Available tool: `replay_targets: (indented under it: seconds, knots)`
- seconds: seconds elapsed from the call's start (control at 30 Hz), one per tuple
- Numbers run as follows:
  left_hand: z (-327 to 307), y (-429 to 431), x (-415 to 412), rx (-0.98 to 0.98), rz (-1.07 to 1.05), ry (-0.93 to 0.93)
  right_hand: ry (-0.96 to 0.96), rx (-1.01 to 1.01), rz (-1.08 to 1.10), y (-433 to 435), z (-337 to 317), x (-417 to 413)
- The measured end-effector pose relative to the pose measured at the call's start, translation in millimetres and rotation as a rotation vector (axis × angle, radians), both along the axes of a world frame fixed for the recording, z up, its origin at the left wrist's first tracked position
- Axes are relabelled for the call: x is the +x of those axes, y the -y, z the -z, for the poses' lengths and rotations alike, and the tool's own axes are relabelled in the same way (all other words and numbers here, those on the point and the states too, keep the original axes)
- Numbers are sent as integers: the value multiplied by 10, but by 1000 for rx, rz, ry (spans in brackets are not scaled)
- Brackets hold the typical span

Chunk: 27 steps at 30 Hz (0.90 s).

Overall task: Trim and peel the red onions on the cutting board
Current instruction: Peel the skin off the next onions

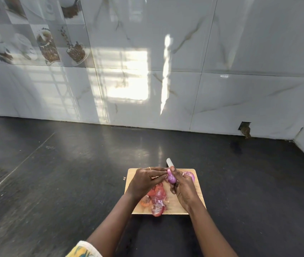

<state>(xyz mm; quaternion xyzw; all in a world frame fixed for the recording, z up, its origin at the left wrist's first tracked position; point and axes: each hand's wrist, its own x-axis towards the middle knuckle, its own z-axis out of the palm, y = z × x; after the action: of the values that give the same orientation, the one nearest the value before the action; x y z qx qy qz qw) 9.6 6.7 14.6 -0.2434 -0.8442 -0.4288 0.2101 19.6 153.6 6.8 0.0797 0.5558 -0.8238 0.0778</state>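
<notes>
A wooden cutting board (196, 190) lies on the dark counter. Above its far half I hold a small peeled purple onion (171, 178) between both hands. My left hand (145, 179) pinches the onion's left side with its fingertips. My right hand (183, 190) grips a knife whose pale blade (169, 162) sticks up past the onion, my thumb lying on the onion's top. A second red onion (191, 176) rests on the board behind my right hand. Red onion skins (156, 200) are piled on the board's near left part.
The dark counter (73, 173) spreads wide to the left and right of the board. A glossy tiled wall (147, 80) rises at the back, with a small hole (244, 127) at its base to the right. A tiny skin scrap (124, 178) lies beside the board.
</notes>
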Motion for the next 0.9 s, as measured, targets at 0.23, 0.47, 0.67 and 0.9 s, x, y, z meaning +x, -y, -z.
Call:
replay_targets:
  seconds: [0.23, 0.47, 0.67, 0.9]
  knots:
    - [70, -54, -11, -48, -53, -51, -19, 11, -26, -9, -2, -50]
    - [49, -78, -3, 25, -45, -30, 62, -51, -26, 4, 25, -35]
    - [112, -33, -39, 42, -43, 36, 69, -1, -25, -19, 22, -78]
    - [89, 1, -67, 86, -10, 101, 34, 52, -67, -55, -7, -87]
